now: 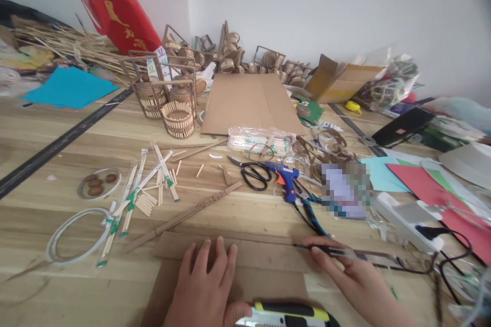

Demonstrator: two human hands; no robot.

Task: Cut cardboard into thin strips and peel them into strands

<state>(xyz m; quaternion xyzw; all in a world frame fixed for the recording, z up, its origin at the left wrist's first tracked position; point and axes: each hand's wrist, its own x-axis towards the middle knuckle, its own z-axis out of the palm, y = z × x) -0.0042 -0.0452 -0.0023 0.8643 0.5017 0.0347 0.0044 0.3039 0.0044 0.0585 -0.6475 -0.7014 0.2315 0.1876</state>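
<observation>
My left hand (209, 276) lies with fingers spread on a cardboard strip (264, 256), which sits over a larger piece of cardboard (268, 286). Its thumb is beside a yellow and black utility knife (291, 311) at the bottom edge of the view. Toward the strip's right end, my right hand (345, 276) is closed around a black pen (330, 250). The pen's tip points left and meets the strip's upper part. Just beyond the strip, a narrow scored cardboard piece (192, 214) lies at a slant.
A blue hot glue gun (287, 179), black scissors (257, 174) and pliers (314, 217) lie ahead. To the left are wooden sticks (143, 204), a white tape ring (79, 235) and small stick baskets (178, 118). A cardboard sheet (249, 102) lies behind; a power strip (406, 219) is right.
</observation>
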